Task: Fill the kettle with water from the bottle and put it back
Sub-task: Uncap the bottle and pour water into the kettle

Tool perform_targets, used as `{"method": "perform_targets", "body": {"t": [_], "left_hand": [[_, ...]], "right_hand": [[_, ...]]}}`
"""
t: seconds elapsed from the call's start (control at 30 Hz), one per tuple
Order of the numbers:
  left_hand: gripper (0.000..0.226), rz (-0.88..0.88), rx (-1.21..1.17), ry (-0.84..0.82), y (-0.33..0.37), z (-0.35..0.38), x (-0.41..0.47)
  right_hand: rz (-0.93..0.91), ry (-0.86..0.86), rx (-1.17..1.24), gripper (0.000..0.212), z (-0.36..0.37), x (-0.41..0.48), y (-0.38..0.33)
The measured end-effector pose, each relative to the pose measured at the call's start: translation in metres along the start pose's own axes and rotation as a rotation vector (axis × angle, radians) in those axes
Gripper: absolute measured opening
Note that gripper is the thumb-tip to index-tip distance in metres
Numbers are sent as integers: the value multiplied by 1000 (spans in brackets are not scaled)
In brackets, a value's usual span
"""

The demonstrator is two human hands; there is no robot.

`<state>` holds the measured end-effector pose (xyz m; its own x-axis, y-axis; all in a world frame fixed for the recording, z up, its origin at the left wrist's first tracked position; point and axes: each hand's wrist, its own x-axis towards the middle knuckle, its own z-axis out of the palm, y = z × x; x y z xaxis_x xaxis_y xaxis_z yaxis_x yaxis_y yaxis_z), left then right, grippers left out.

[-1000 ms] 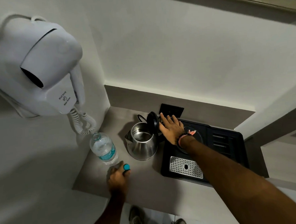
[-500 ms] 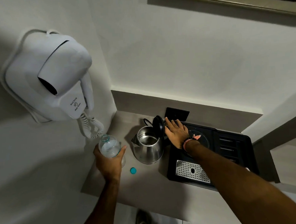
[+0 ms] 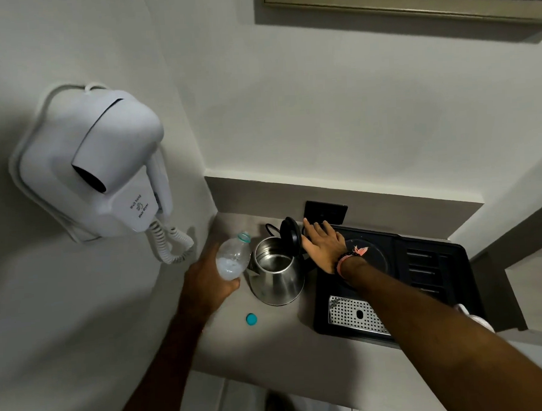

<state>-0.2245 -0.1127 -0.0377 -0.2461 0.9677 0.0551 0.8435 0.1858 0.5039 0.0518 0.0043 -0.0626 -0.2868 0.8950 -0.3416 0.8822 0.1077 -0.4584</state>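
A steel kettle (image 3: 278,282) stands on the grey counter (image 3: 270,337) with its black lid (image 3: 290,235) flipped up. My left hand (image 3: 209,282) grips a clear water bottle (image 3: 233,257), uncapped, lifted and tilted with its mouth toward the kettle's opening. My right hand (image 3: 323,245) lies flat with fingers spread against the raised lid and the kettle's handle side. The bottle's blue cap (image 3: 251,319) lies on the counter in front of the kettle.
A black tray (image 3: 430,278) with a round kettle base and a perforated metal drip grate (image 3: 354,314) sits right of the kettle. A white wall hair dryer (image 3: 105,179) with a coiled cord hangs at left. A dark socket plate (image 3: 326,210) sits behind.
My left hand let go of the blue cap on the counter, took hold of the bottle, lifted it and tilted it toward the kettle. My right hand has stayed at the lid.
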Motion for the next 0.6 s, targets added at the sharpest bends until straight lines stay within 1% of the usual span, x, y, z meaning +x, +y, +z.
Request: {"method": "perform_targets", "body": {"t": [0.1,0.17,0.23,0.3,0.4,0.6], "left_hand": [[80,34,170,-191,11,-12,11],[76,0,278,-325,18,-15,16],[76,-27,358,-413,23,-16,20],[80,-26,424,-453,27,-17,21],[84,-5,500,-456,30,-19,21],[72,-27,597,-508,42,-19,20]], "right_hand": [[5,-15,8,79,-1,-1,-2],[3,-15,12,83,-2,-2,-3],[1,-12,14,84,-2,-2,-3],[3,-12,15,87,-3,-3,-3],[5,-17,18,91,-3,-3,-3],[13,-22,10,89,-4,-4,-2]]}}
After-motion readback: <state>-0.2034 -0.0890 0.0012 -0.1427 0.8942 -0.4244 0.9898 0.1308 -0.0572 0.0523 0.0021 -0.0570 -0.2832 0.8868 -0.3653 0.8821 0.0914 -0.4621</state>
